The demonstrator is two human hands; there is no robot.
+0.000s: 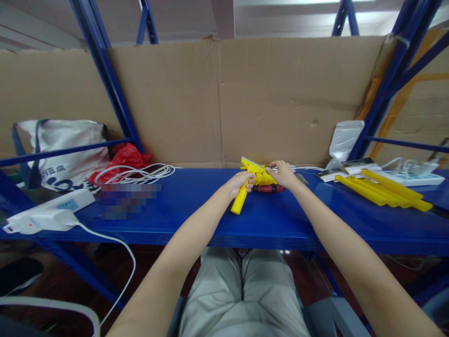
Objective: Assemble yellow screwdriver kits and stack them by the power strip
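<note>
My left hand (241,183) is closed around the neck of a yellow scraper-like tool (239,201), whose round handle slants down toward me. Its wide head has a pale edge along the top. At the right end of that head, my right hand (281,173) has its fingers closed on the yellow body (264,177); whether they pinch a small part there is hidden. Just beneath the tool, a red and black screwdriver-like tool (271,188) lies on the blue bench (196,206), partly covered.
Several yellow handles (382,192) lie at right beside black-and-white packets (361,166) and a power strip (410,178). A clear plastic bag (345,140) leans behind. At left are coiled white cable (154,173), a red bag (128,157), a cloth bag (77,154) and another power strip (52,208).
</note>
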